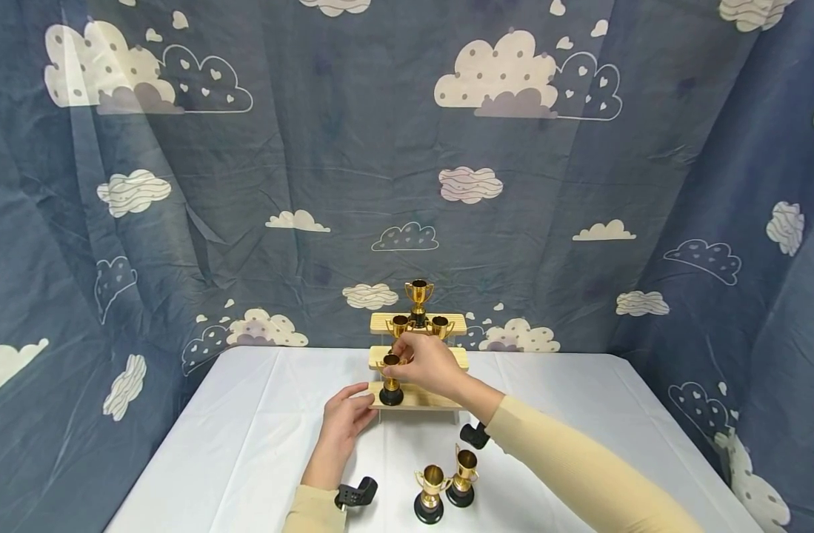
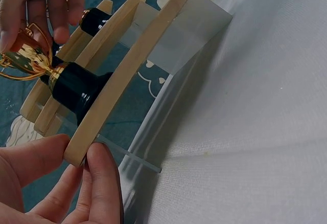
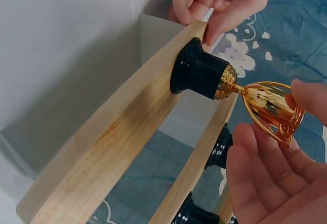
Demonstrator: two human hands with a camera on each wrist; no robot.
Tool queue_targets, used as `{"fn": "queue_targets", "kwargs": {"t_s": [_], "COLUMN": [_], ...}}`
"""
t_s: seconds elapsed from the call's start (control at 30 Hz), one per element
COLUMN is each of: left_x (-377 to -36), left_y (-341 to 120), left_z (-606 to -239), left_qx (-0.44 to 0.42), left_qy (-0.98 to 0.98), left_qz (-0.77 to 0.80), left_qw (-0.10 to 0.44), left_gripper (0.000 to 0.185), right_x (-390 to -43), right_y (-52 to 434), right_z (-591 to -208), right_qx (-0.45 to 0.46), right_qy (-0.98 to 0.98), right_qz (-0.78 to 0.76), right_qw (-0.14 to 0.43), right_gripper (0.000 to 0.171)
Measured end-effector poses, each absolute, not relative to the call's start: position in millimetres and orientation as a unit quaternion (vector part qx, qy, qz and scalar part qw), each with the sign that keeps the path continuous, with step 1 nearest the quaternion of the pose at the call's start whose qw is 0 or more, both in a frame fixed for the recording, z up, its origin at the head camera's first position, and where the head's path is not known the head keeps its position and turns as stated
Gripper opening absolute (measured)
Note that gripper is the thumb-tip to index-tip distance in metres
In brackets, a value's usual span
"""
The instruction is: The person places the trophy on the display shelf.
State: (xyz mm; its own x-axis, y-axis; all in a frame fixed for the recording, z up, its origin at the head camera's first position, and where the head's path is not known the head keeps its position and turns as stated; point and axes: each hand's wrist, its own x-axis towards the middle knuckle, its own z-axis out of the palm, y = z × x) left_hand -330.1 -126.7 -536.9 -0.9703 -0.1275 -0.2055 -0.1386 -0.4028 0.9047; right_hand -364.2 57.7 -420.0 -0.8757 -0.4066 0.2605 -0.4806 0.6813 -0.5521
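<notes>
Gold trophy (image 1: pixel 390 376) is standing upright on the lowest shelf (image 1: pixel 416 400), near its left end; the right hand (image 1: pixel 428 364) is pinching its cup from above, while the left hand (image 1: pixel 343 419) is gripping that shelf's end.

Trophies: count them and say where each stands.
6. One on the top step, two on the middle step, one on the bottom step, and two on the table. Others may be hidden.

Beige ribbed long sleeves (image 1: pixel 580 474), black wrist-mounted camera brackets (image 1: pixel 356 494).
</notes>
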Motion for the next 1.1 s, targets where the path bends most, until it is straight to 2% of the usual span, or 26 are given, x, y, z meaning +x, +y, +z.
{"fn": "queue_targets", "kwargs": {"t_s": [0.77,1.1], "left_x": [-329.7,-333.2], "left_y": [-125.9,-126.8], "left_z": [-538.8,-541.2], "left_qx": [-0.120,-0.119], "left_qy": [0.544,0.541], "left_qz": [0.830,0.832], "left_qw": [0.004,0.011], "left_gripper": [0.047,0.048], "right_x": [-364.6,-363.0], "right_y": [61.6,61.0], "right_z": [-422.9,-423.0], "right_qx": [0.260,0.261], "right_qy": [-0.908,-0.911], "right_qz": [0.324,0.312], "right_qw": [0.053,0.068], "right_gripper": [0.036,0.033]}}
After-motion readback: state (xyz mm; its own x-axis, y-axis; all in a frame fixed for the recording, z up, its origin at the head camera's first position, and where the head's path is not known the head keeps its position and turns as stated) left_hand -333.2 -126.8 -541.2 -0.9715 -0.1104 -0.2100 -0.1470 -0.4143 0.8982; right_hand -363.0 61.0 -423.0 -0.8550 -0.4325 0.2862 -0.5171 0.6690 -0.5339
